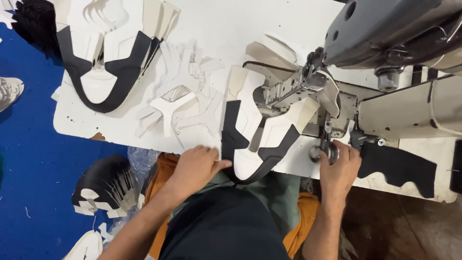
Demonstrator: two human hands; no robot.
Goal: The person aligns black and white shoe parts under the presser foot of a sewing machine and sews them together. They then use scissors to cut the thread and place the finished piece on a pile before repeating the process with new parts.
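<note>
- On the white desk (202, 19), front edge: white-and-black shoe upper (250, 139), flat, its black collar band hanging over the edge toward the person's lap. Far end of it sits under the needle area of the grey sewing machine (385, 29).
- Left hand (195, 166): palm down, fingers together and slightly curled, resting on the desk edge, thumb touching the black band of the upper. Pressing, not pinching.
- Right hand (339, 168): fingers curled around a small metal knob (323, 151) low on the machine, just below the needle post. Closed grip on it; fingertips partly hidden.
- No packages, labels or signs readable anywhere in view.
- Loose white cut pieces (178, 96), branching shapes, heaped on the desk between the two uppers, just left of the one being worked.
- Second white-and-black upper (106, 62) lies flat at the far left of the desk, well apart from both hands.
- Black flat cut piece (399, 166) on the desk right of the right hand, near but not touching it.
- Stack of finished uppers (103, 185) on the blue floor (29, 159) below the left edge of the desk, beside a clear plastic bag (142, 161).
- Orange cloth (161, 168) shows at both sides of the person's lap under the desk edge.
</note>
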